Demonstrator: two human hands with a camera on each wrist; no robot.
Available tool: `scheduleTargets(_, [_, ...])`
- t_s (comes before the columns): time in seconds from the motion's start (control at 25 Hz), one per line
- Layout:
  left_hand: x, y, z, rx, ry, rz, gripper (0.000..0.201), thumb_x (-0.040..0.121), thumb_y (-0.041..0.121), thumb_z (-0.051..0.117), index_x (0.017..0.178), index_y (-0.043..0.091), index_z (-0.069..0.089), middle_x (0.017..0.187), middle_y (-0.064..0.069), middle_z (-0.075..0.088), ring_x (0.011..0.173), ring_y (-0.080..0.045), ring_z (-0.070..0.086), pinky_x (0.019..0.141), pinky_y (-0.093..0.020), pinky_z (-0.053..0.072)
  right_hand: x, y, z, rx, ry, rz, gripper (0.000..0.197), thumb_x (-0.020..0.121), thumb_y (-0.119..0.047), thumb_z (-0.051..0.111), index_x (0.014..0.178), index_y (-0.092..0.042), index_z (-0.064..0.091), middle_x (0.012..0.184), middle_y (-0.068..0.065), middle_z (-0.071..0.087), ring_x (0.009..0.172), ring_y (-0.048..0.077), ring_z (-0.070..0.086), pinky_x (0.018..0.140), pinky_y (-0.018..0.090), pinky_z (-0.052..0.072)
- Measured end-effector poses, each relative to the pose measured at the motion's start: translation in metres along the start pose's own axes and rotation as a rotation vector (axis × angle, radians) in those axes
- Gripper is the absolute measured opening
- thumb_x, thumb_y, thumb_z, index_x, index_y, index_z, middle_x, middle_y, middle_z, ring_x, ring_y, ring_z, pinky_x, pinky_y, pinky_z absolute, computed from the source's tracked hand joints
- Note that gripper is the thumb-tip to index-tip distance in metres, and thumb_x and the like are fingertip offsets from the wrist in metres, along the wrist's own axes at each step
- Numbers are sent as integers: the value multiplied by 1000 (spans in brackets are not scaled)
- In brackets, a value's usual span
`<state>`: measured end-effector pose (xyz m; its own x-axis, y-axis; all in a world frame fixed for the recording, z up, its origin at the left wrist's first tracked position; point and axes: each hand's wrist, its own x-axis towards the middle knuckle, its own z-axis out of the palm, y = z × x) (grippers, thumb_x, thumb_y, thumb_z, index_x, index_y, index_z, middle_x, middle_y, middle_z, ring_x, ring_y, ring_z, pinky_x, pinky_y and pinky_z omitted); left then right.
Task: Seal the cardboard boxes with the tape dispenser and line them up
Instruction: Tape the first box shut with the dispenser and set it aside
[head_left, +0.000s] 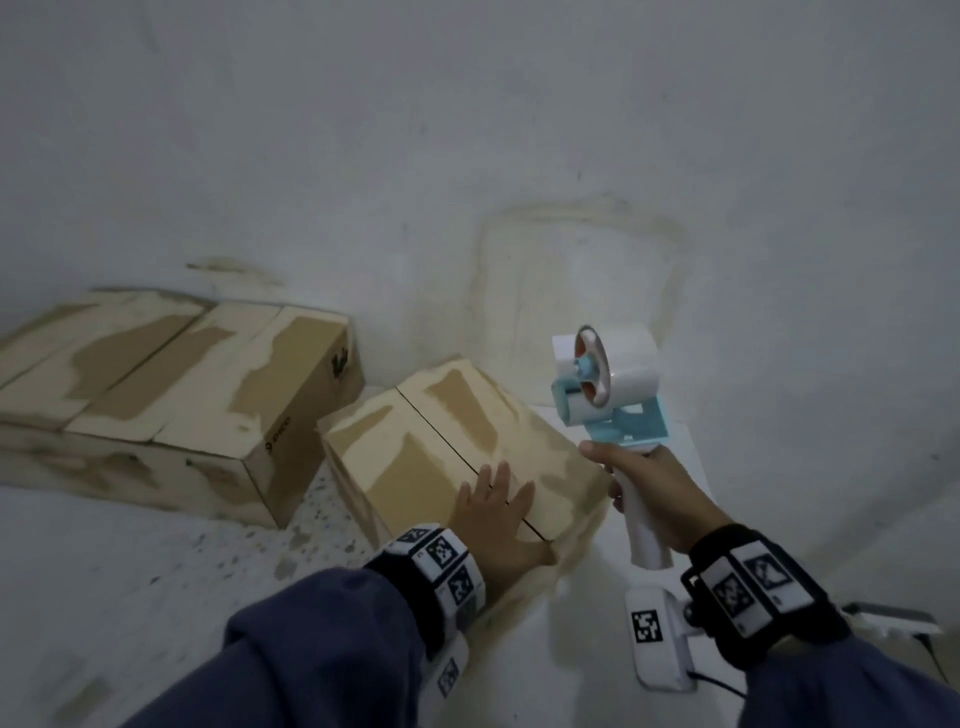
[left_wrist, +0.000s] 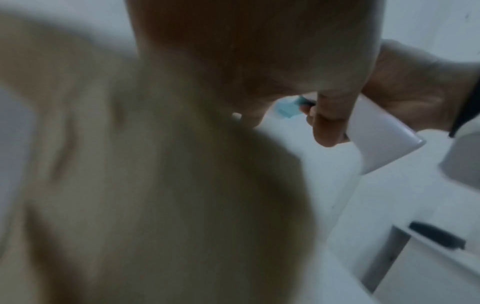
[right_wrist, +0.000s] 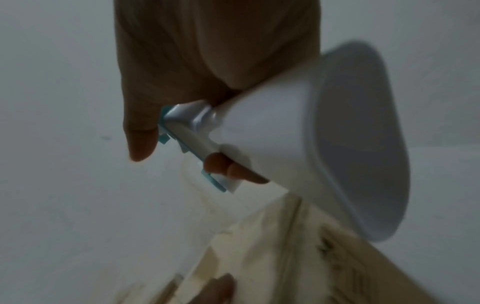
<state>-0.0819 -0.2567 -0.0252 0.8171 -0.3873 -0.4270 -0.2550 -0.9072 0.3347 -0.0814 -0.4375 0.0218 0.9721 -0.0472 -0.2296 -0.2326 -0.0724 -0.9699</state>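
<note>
Behind the blurred box (left_wrist: 155, 185), right hand (head_left: 657, 493) grips the tape dispenser (head_left: 608, 384); left hand (head_left: 498, 514) lies flat.

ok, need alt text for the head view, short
A person's left hand presses flat on the closed flaps of a small cardboard box while the right hand grips a tape dispenser held up beside it, not touching it. A larger cardboard box sits to the left by a pale wall.

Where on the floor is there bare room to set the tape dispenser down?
Bare floor lies left of the left hand, in front of the large box. It is crowded between that box and the small box, and right of it, where the right hand holds the tape dispenser.
</note>
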Motion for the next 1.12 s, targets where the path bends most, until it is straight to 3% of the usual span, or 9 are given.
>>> scheduleTargets(0.08, [-2, -6, -24, -343, -12, 0, 58, 98, 40, 37, 149, 18, 22, 159, -8, 10, 147, -26, 11, 118, -37, 17, 6, -14, 13, 59, -105, -10, 18, 72, -24, 76, 82, -18, 62, 59, -4, 52, 50, 12, 46, 49, 26, 38])
scheduleTargets(0.16, [0, -24, -53, -936, 134, -122, 43, 100, 34, 34, 133, 10, 49, 134, -9, 51, 115, -25, 54, 88, -27, 46, 9, -23, 26, 41, -164, -31, 20, 73, -25, 76, 83, -18, 60, 60, -2, 48, 48, 14, 45, 46, 25, 38])
scheduleTargets(0.24, [-1, -45, -80, -1338, 170, -247, 59, 95, 54, 32, 120, 6, 55, 115, -11, 62, 91, -25, 64, 72, -28, 47, 13, -27, 39, 43, -203, -72, 24, 67, -31, 77, 79, -18, 61, 59, -1, 48, 47, 15, 45, 45, 26, 38])
scheduleTargets(0.36, [3, -67, -105, -1626, -15, -227, 93, 81, 78, 28, 128, -1, 47, 128, -23, 56, 104, -35, 61, 79, -37, 51, 20, -33, 56, 45, -239, -125, 33, 57, -41, 76, 77, -19, 62, 58, -2, 50, 47, 17, 46, 46, 27, 39])
scheduleTargets(0.44, [8, -72, -116, -1717, -37, -159, 90, 83, 73, 33, 122, -5, 51, 119, -23, 62, 101, -33, 63, 80, -36, 51, 24, -34, 65, 20, -262, -151, 38, 57, -42, 75, 82, -16, 61, 57, -4, 51, 47, 16, 47, 45, 27, 40])
scheduleTargets(0.6, [24, -81, -126, -1701, 67, -162, 56, 91, 50, 45, 106, -2, 62, 91, -16, 71, 83, -26, 68, 74, -31, 53, 32, -30, 74, -24, -270, -176, 44, 59, -40, 74, 89, -10, 62, 59, -5, 52, 49, 16, 48, 45, 26, 41])
scheduleTargets(0.92, [43, -94, -119, -1807, 6, -218, 49, 86, 49, 56, 96, 2, 63, 72, -10, 74, 60, -17, 72, 51, -21, 56, 34, -27, 79, -24, -281, -211, 39, 57, -36, 76, 82, -9, 60, 57, -6, 56, 47, 13, 49, 46, 25, 43])
scheduleTargets(1.04, [46, -94, -118, -1739, 47, -224, 18, 94, 21, 51, 88, 8, 62, 61, -4, 72, 52, -11, 70, 47, -17, 54, 33, -25, 83, -119, -242, -219, 24, 69, -21, 80, 76, -10, 60, 57, 0, 54, 48, 13, 49, 47, 24, 43])
scheduleTargets(1.12, [47, -95, -119, -1671, 77, -260, 20, 96, 12, 44, 84, 9, 60, 55, -3, 70, 46, -11, 67, 45, -17, 54, 35, -21, 88, -95, -190, -185, 15, 77, -8, 74, 84, -4, 61, 64, 4, 57, 48, 15, 48, 45, 24, 43])
